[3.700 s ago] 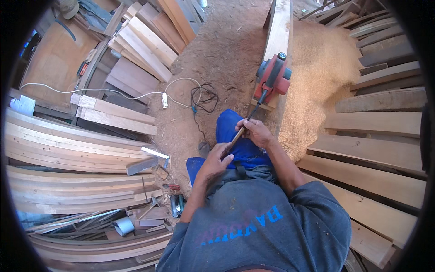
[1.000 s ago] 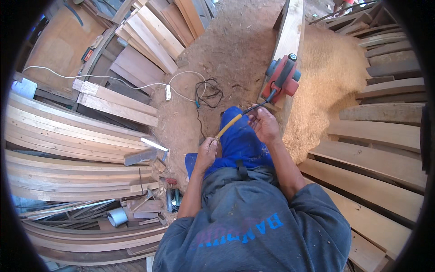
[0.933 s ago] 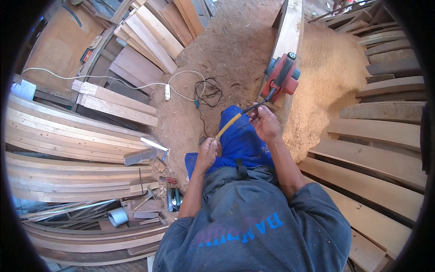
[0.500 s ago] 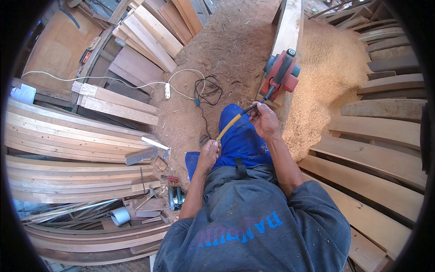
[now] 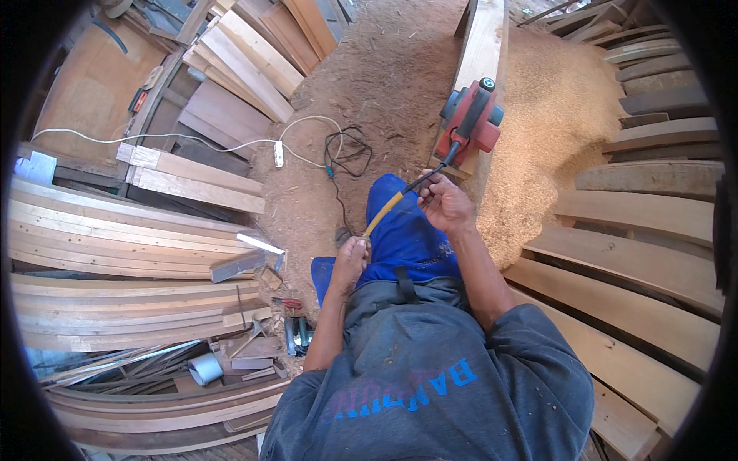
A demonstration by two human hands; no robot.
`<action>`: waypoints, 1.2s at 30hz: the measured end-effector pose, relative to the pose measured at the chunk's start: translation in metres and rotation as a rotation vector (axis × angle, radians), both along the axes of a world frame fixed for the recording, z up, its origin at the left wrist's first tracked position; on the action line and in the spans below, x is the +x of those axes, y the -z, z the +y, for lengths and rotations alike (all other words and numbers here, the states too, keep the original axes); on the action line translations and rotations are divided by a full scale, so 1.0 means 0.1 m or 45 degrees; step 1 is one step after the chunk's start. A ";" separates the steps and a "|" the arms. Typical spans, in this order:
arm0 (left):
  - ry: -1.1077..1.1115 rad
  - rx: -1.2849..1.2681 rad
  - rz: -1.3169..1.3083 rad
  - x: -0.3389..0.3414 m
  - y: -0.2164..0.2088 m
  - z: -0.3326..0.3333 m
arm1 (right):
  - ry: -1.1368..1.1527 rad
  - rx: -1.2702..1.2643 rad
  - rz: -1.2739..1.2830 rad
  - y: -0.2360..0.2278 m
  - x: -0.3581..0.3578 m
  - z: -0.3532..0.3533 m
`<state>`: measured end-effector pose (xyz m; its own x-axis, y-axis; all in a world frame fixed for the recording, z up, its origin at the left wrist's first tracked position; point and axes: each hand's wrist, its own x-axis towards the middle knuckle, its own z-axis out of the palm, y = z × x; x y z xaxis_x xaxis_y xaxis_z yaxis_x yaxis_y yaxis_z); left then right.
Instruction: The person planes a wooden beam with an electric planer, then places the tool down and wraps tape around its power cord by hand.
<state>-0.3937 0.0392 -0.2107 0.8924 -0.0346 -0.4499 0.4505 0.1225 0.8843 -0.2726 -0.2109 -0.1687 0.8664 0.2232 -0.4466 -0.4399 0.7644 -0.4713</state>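
A red and black electric hand planer (image 5: 483, 123) rests on the near end of a pale timber beam (image 5: 483, 58). From its rear a black power cord (image 5: 432, 174) runs down toward me, part of it wrapped in a yellow sleeve (image 5: 382, 216). My left hand (image 5: 352, 260) is closed round the lower end of the yellow part, above my blue-clad leg. Higher up, my right hand (image 5: 447, 203) has its fingers curled in at the black stretch of the cord, close to the planer; its palm side is partly hidden.
Sawdust and shavings (image 5: 569, 115) are heaped right of the beam. On the floor ahead lie a coiled black cable (image 5: 354, 154) and a white extension socket (image 5: 278, 154). Curved planks (image 5: 115, 230) are stacked at left, more boards (image 5: 630, 261) at right. Pliers (image 5: 289, 303) lie near my left elbow.
The whole view has shifted slightly. My right hand's fingers have shifted a little on the cord, while my left keeps its grip. The planer stays on the beam.
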 end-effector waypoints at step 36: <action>0.055 0.047 -0.004 -0.02 -0.11 -0.05 | 0.046 0.115 -0.093 -0.04 -0.03 -0.01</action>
